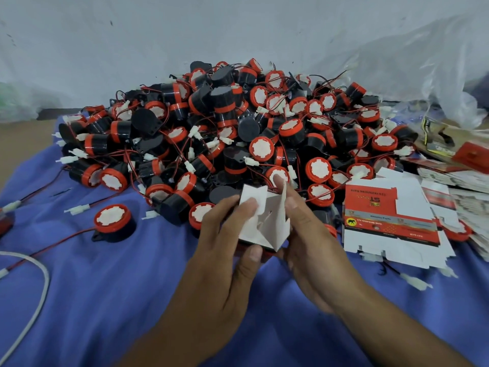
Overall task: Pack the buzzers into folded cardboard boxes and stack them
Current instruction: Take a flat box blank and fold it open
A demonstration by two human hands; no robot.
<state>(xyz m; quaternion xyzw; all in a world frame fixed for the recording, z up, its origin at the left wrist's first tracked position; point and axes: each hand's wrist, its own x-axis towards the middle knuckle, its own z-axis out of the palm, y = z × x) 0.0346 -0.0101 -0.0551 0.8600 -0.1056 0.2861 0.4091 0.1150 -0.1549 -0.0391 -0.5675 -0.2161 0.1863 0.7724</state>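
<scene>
Up close, left hand [225, 242] and right hand [312, 234] both grip a half-folded cardboard box [264, 221], fingers curled round its flaps; buzzer pile [225, 128] just beyond them, flat box blanks [389, 221] beside the right hand.

Both bare forearms rise from the bottom edge of the frame, the left from lower centre and the right from the lower right corner, and the hands meet just below the middle. The left hand [225, 234] grips a half-folded white box [270, 226] from its left side, with fingers curled onto the upper flap and the thumb tucked under the near edge. The right hand [307, 234] pinches the box's right side, its back turned to the camera, with one fingertip reaching up past a raised flap.
</scene>
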